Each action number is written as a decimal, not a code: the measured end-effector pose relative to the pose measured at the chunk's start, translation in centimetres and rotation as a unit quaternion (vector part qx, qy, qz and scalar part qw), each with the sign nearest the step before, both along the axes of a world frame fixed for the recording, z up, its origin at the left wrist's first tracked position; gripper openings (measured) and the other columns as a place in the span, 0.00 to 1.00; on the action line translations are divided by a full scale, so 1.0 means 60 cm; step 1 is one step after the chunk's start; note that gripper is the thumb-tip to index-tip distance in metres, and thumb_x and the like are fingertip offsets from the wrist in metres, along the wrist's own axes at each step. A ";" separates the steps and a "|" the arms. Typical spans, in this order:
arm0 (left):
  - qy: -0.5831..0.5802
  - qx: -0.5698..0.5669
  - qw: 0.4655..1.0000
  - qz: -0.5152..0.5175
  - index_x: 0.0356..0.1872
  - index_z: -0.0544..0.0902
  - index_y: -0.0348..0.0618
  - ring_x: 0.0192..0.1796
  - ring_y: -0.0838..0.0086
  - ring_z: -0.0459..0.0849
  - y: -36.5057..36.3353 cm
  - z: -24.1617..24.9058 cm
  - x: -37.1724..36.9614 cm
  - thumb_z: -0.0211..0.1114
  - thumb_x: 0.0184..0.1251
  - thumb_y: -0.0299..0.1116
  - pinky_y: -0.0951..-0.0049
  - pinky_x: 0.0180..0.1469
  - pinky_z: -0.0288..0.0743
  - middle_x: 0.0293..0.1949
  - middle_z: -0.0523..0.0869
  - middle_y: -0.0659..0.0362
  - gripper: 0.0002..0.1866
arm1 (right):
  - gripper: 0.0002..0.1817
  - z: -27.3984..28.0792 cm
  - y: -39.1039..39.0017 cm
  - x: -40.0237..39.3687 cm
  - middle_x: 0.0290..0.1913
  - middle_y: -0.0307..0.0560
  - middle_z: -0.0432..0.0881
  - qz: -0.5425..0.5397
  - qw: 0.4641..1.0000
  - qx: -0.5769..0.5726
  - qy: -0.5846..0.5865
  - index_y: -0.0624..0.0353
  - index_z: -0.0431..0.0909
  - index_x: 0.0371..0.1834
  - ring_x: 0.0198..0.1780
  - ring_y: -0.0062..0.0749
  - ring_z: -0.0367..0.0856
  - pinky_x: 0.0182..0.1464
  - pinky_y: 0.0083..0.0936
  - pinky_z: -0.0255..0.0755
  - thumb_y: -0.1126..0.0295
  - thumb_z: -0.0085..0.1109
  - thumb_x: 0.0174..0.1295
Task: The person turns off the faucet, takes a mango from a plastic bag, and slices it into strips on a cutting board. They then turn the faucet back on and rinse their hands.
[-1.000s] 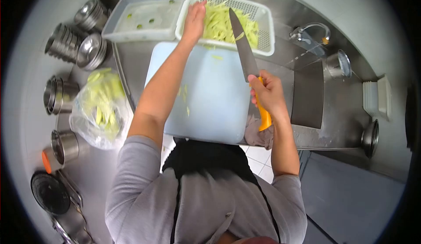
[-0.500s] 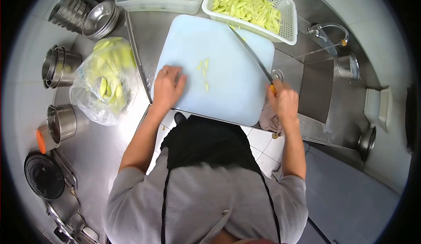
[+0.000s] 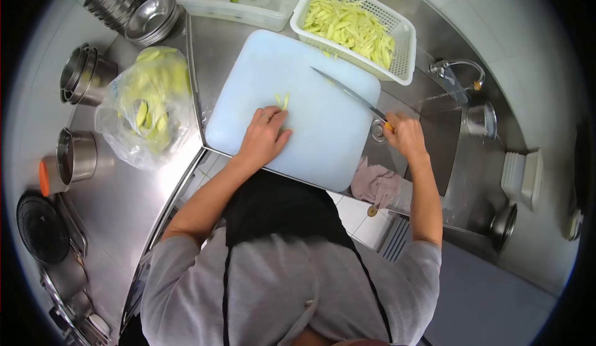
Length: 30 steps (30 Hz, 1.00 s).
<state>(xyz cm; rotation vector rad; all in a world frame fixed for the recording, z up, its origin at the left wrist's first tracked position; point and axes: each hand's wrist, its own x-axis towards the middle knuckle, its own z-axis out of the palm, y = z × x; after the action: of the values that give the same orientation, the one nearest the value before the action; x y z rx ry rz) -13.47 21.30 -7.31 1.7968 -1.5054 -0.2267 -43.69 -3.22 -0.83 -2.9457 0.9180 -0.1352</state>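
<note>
My right hand (image 3: 406, 135) is wrapped round the orange-marked handle of a long kitchen knife (image 3: 347, 90). The blade lies across the right side of a pale blue cutting board (image 3: 248, 91), its tip toward the upper middle. On the board, my left hand (image 3: 266, 136) rests palm down, thumb apart and fingers slightly bent. Its fingertips reach a few thin pale green vegetable slices (image 3: 282, 100); some may be hidden under them. Behind the board stands a white perforated basket (image 3: 403, 48) filled with similar cut slices (image 3: 347, 26). A couple of green bits lie by its near edge.
To the left sits a clear plastic bag (image 3: 133, 147) of pale green vegetables. A translucent tub (image 3: 239, 15) stands behind the board. At right are a sink (image 3: 428, 147), a running tap (image 3: 459, 65) and a pink cloth (image 3: 375, 184). Metal bowls (image 3: 152, 20) and pots line the left wall.
My left hand has moved right and inward onto the board, reaching the slices. The slices now sit closer together. The knife has shifted slightly and lies flatter across the board. The camera view has turned slightly.
</note>
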 end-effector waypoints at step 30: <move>0.031 0.042 0.997 0.049 0.60 0.86 0.36 0.52 0.52 0.84 -0.089 0.008 0.074 0.63 0.66 0.20 0.59 0.60 0.78 0.54 0.85 0.45 0.21 | 0.15 -0.046 0.171 0.001 0.20 0.40 0.81 -0.299 0.769 0.507 -0.248 0.58 0.77 0.25 0.17 0.23 0.75 0.20 0.24 0.66 0.68 0.70 0.69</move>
<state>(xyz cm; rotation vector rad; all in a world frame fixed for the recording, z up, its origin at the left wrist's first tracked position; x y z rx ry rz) -9.00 15.96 -6.83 1.9078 -1.3793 -0.2984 -43.60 7.05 -3.59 -1.4588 1.2447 -0.2995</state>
